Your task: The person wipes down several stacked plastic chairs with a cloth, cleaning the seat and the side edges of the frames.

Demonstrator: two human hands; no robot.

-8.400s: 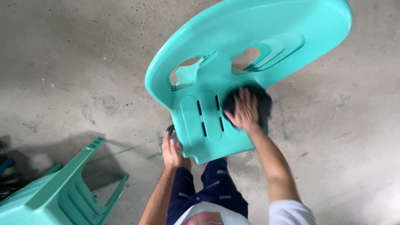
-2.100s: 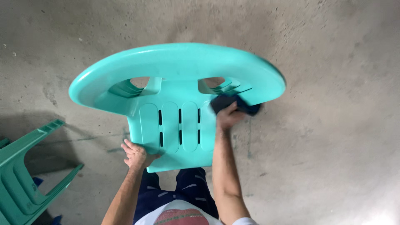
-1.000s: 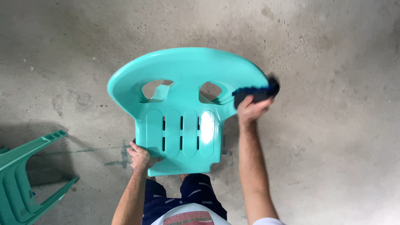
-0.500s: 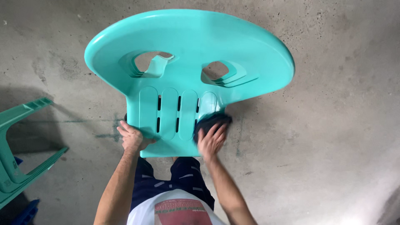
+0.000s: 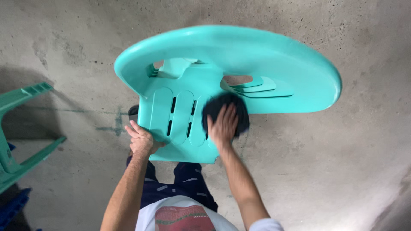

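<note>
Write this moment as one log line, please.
left hand: grips chair edge | right hand: presses dark cloth on chair back | floor: concrete

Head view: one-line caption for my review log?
Left hand grips turquoise plastic chair; right hand presses dark cloth on backrest.

Counted on the concrete floor

Two hands, left and right; one dark cloth; one turquoise chair (its back shows six slots), and a green chair stack at the left edge, number uncertain.
</note>
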